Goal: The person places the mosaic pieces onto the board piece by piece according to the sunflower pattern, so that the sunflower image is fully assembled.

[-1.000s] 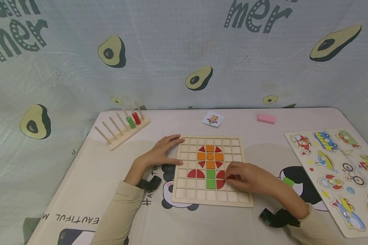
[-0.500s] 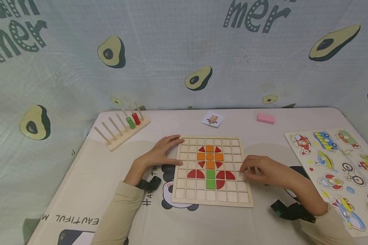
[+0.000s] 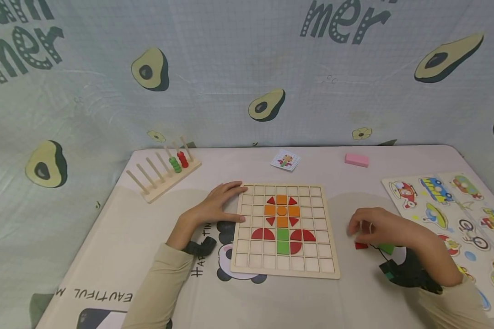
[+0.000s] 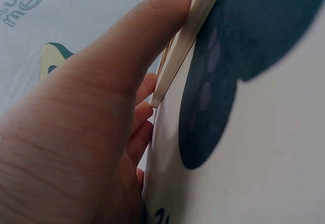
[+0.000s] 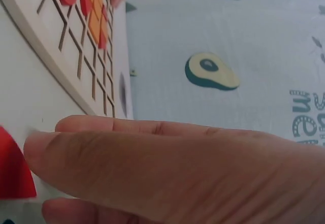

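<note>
My left hand lies at the left side of a wooden grid board, its fingers and thumb spread along the edge. In the left wrist view the thumb touches the board's side. Set in the grid are orange squares, an orange circle, red triangles, red quarter-circle tiles and two green squares. To the right of the board my right hand hovers low, fingers loosely bent. Right by its thumb tip, a red curved-edged tile lies on the table.
A green tile lies partly under the right hand. Farther right is a picture puzzle board. Behind the grid board are a patterned card and a pink block. A peg stand with beads stands at the back left.
The right hand has left a red quarter-circle tile in the grid's right side and moved right, off the board, to the loose tiles. The left hand has stayed put.
</note>
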`<state>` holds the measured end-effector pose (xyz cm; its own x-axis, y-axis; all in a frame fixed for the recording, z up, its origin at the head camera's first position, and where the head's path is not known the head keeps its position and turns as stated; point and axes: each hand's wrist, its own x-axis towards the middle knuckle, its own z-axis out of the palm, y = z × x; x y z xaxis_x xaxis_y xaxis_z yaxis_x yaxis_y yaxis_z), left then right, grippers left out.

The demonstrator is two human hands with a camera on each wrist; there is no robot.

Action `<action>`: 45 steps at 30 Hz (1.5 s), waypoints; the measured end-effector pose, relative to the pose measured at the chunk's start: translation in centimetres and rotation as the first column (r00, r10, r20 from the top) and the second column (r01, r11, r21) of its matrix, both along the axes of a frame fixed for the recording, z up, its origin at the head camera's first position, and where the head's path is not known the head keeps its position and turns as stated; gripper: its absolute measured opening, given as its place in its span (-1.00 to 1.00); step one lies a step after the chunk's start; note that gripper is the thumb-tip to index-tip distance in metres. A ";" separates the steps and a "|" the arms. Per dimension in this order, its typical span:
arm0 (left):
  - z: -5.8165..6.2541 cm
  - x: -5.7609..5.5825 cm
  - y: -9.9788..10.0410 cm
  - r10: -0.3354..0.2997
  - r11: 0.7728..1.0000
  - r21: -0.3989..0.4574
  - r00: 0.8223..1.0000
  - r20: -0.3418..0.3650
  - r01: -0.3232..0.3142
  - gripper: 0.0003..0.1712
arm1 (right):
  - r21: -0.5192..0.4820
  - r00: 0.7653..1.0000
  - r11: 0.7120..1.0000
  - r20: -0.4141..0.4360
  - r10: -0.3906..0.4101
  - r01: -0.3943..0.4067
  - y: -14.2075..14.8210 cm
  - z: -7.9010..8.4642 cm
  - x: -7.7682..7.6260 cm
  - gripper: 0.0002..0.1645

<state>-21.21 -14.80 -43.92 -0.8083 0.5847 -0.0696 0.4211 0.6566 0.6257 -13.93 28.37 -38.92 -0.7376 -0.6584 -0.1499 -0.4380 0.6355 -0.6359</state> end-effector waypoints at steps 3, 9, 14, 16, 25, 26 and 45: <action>0.1 0.0 0.1 0.000 1.000 0.001 1.000 0.005 0.000 -0.04 | 0.002 0.999 1.000 0.051 -0.018 0.018 0.7 -0.2 -0.1 -0.84; 0.1 0.0 0.1 -0.007 1.000 0.008 1.000 -0.002 0.007 -0.04 | -0.007 0.994 1.000 0.103 -0.019 0.020 1.2 -0.3 -0.2 -0.81; 0.1 -0.1 0.1 -0.007 1.000 0.005 1.000 0.001 0.007 -0.04 | -0.032 0.990 0.999 0.142 0.016 -0.011 1.3 -0.4 -0.3 -0.72; 0.0 -0.1 0.1 -0.007 1.000 0.001 1.000 0.001 0.007 -0.03 | -0.040 0.991 0.999 0.131 0.029 -0.024 1.2 -0.5 -0.3 -0.73; -0.1 -0.1 0.0 -0.004 1.000 0.007 1.000 0.006 0.004 -0.04 | -0.047 0.996 0.999 0.090 0.024 -0.020 1.0 -0.8 -0.4 -0.79; -0.2 -0.1 0.0 -0.002 1.000 0.005 1.000 0.008 0.002 -0.04 | -0.046 0.996 0.999 0.082 0.021 -0.018 1.0 -0.8 -0.4 -0.79; 0.0 0.0 -0.1 -0.002 1.000 -0.003 1.000 -0.002 0.002 -0.03 | -0.037 0.997 0.999 -0.071 0.007 -0.010 0.0 -0.9 -0.4 -0.72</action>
